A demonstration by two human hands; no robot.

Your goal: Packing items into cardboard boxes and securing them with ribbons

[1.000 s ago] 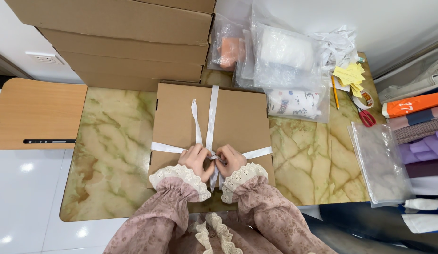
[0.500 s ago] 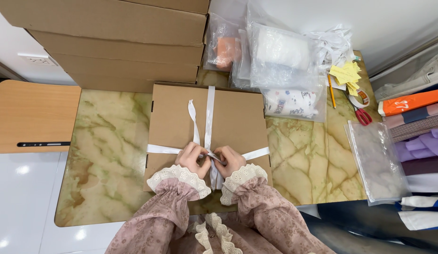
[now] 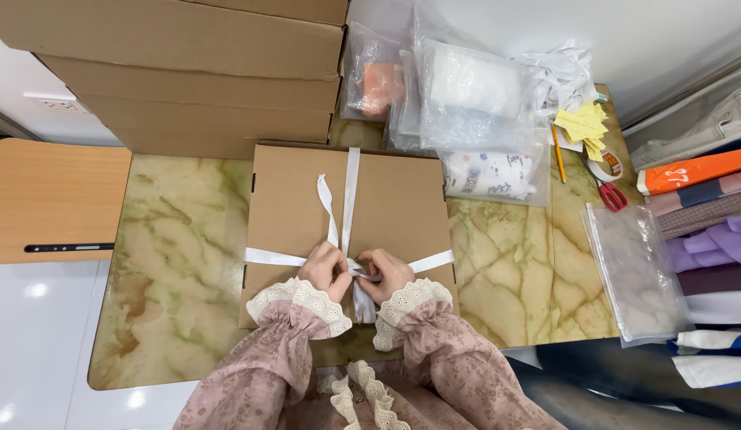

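Note:
A flat brown cardboard box (image 3: 394, 203) lies on the green marbled table (image 3: 187, 263), wrapped crosswise by a white ribbon (image 3: 350, 183). My left hand (image 3: 324, 271) and my right hand (image 3: 384, 273) meet at the ribbon's crossing near the box's front edge, and both pinch the ribbon there. One loose ribbon end (image 3: 326, 199) curls up over the lid. Lace-cuffed pink sleeves cover my wrists.
Stacked large cardboard boxes (image 3: 179, 64) stand at the back left. Clear plastic bags with goods (image 3: 474, 103) lie behind the box. Yellow notes (image 3: 581, 123), a pencil, red scissors (image 3: 611, 195), an empty clear bag (image 3: 633, 271) and folded fabrics (image 3: 705, 215) are on the right. A wooden board (image 3: 52, 199) adjoins the left.
My hands stay at the ribbon crossing with small finger movements. The loose ribbon end has shifted slightly on the lid.

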